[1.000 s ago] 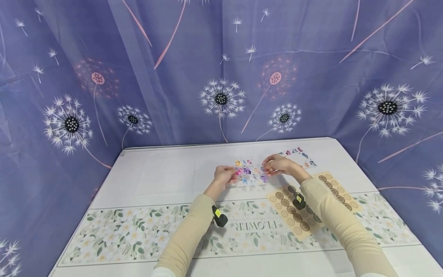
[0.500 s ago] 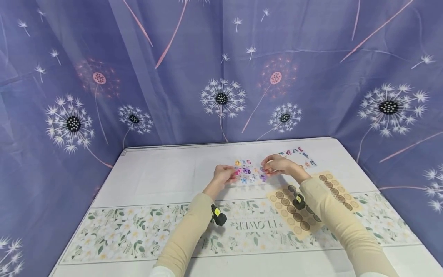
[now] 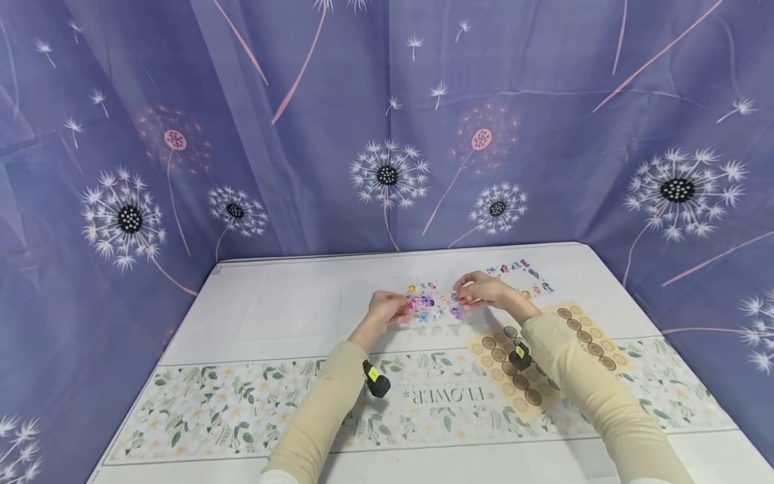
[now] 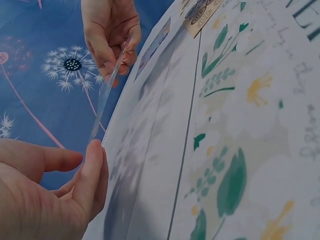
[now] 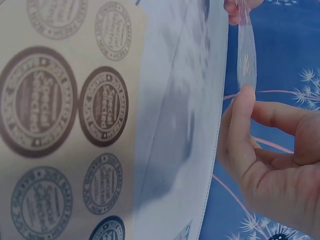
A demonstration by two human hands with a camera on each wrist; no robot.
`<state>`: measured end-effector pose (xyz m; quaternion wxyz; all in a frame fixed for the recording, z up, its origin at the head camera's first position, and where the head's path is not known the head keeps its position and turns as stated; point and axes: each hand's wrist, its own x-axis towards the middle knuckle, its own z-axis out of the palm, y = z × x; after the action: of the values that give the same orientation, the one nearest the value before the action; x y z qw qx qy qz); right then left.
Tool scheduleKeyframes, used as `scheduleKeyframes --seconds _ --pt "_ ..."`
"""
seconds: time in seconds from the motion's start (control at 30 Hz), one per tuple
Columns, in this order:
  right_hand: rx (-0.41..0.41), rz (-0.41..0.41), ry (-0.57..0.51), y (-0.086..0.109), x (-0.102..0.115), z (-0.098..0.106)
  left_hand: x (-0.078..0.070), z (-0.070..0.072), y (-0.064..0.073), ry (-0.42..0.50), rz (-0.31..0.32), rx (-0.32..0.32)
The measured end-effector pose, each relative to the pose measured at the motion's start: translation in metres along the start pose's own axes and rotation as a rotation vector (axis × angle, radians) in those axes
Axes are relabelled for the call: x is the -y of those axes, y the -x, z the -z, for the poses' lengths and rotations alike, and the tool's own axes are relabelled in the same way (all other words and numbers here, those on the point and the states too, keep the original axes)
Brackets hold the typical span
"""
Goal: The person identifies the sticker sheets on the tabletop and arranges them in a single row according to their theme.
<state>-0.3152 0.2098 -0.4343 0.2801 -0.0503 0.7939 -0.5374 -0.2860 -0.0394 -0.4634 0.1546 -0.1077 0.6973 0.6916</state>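
Note:
A clear sticker sheet (image 3: 431,302) with small purple, pink, yellow and blue cartoon figures is stretched between the two hands in the head view. My left hand (image 3: 387,308) holds its left edge, and my right hand (image 3: 480,289) pinches the opposite edge. From the left wrist the sheet (image 4: 107,92) appears nearly edge-on, raised above the white table, with a shadow below. The right wrist view shows the same thin, shiny sheet (image 5: 246,55) meeting a fingertip of the right hand (image 5: 270,165).
A tan sheet of round brown seal stickers (image 3: 521,368) lies under the right forearm. Another clear sheet with figures round its border (image 3: 532,272) lies at the back right. A floral band marked FLOWER (image 3: 242,403) crosses the white table; a purple dandelion curtain (image 3: 302,168) hangs behind.
Both hands and the sticker sheet between them have shifted slightly left. The grip at both edges stays the same, and the other sheets lie where they were.

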Motion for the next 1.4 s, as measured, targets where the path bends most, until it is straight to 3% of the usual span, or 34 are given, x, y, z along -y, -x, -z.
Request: scheduleKeyframes --seconds 0.33,0.93,1.4 --pt "-0.023 -0.012 0.014 -0.001 0.004 -0.010 -0.002 0.009 0.007 -0.022 0.009 0.007" --pt "0.027 0.028 0.010 -0.002 0.002 -0.011 -0.001 0.016 0.001 -0.040 0.037 -0.008" --pt "0.021 0.000 0.003 -0.003 0.002 -0.017 -0.001 0.021 0.002 -0.048 0.048 0.003"
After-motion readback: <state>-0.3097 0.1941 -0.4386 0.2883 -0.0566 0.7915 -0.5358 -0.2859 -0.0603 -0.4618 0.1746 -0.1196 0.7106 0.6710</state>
